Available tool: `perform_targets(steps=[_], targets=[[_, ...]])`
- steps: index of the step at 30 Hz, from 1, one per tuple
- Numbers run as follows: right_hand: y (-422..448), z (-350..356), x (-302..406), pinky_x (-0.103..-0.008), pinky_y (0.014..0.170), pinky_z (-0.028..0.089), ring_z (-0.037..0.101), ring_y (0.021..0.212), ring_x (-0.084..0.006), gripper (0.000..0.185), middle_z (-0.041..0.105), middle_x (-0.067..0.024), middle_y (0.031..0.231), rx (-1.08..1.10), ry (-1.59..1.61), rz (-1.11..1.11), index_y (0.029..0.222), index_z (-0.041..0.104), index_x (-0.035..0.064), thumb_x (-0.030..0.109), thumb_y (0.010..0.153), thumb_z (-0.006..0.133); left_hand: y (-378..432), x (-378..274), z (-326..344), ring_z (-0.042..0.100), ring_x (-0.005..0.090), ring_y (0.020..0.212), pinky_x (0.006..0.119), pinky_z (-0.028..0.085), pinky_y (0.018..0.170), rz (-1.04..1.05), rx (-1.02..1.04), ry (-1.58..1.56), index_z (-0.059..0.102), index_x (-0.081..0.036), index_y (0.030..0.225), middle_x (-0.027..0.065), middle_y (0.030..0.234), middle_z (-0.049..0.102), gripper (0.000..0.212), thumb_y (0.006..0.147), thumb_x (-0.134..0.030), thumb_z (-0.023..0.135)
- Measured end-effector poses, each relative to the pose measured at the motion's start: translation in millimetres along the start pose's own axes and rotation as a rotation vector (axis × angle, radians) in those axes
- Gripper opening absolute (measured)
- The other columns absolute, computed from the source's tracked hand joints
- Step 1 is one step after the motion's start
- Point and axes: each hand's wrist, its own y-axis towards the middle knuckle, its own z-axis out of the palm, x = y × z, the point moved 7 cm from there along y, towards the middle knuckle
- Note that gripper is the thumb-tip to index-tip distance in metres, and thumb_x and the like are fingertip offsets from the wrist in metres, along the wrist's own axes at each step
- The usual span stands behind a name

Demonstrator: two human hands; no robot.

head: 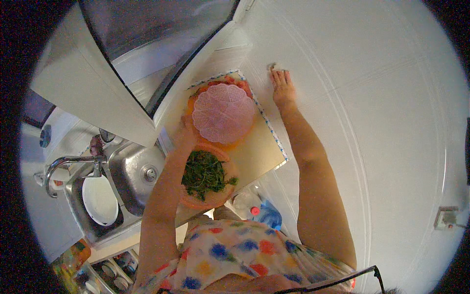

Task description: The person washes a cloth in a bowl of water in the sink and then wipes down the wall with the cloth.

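My right hand (282, 88) is stretched out against the white wall, its fingertips at a small hook-like fitting (272, 67); whether it grips that is unclear. My left hand (186, 130) is blurred and partly hidden at the left edge of an orange basket or bowl (240, 142) on the counter. A pink scalloped cover or plate (224, 113) lies over that container, with reddish items showing behind it. Nearer my body, a pinkish-orange bowl (229, 189) holds dark leafy greens (205, 172). My left forearm passes beside this bowl.
At left is a double steel sink (128, 165) with a curved faucet (69, 160) and a white oval dish (100, 200) in the far-left basin. An open window or cabinet panel (95, 81) juts in above. Below the counter stand a blue container (270, 215) and an open drawer (114, 273) of dishes.
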Motion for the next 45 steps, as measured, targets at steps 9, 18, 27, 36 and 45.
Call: perform_targets(steps=[9,18,27,36,45], targets=[[-156,94,56,-0.0402,0.114,0.006,0.022,0.136,-0.0172,0.058,0.025,-0.0007,0.148,0.293,0.108,-0.061,0.145,0.019,0.0111,0.024,0.091,0.038,18,-41,18,0.052,0.045,0.106,0.047,0.046,0.089,0.09,0.029,-0.015,0.026,-0.003,0.135,0.0291,0.134,0.035,0.064,0.082,-0.018,0.059],[-304,141,51,-0.0391,0.113,0.012,0.03,0.132,-0.0161,0.057,0.034,0.0008,0.144,0.305,0.32,0.043,0.142,0.028,0.0131,0.017,0.087,0.042,6,-96,29,0.053,0.0444,0.106,0.047,0.045,0.09,0.228,0.166,-0.06,0.031,-0.003,0.133,0.0258,0.135,0.037,0.062,0.081,-0.019,0.06],[-365,48,-23,-0.0412,0.111,0.02,0.037,0.125,-0.0183,0.059,0.034,0.0003,0.143,0.179,0.266,0.221,0.141,0.031,0.0137,0.012,0.083,0.045,-22,-104,21,0.053,0.0438,0.105,0.047,0.043,0.091,0.267,0.275,-0.16,0.036,-0.003,0.132,0.0225,0.135,0.039,0.06,0.08,-0.02,0.061],[-377,-74,-142,-0.0539,0.106,0.021,0.038,0.124,-0.0319,0.058,0.025,-0.0064,0.148,-0.246,0.271,0.671,0.139,0.032,0.0114,0.013,0.083,0.046,-52,-110,-22,0.046,0.0381,0.116,0.046,0.038,0.097,0.311,0.152,0.017,0.04,-0.002,0.131,0.0207,0.13,0.044,0.062,0.078,-0.023,0.064],[-264,-52,-118,-0.0482,0.108,0.022,0.04,0.12,-0.024,0.064,0.024,-0.0037,0.149,-0.177,0.278,0.479,0.142,0.027,0.0113,0.015,0.082,0.048,-63,-111,-21,0.045,0.038,0.116,0.046,0.036,0.098,0.426,0.16,-0.221,0.044,-0.001,0.126,0.0203,0.127,0.047,0.057,0.076,-0.018,0.065]])
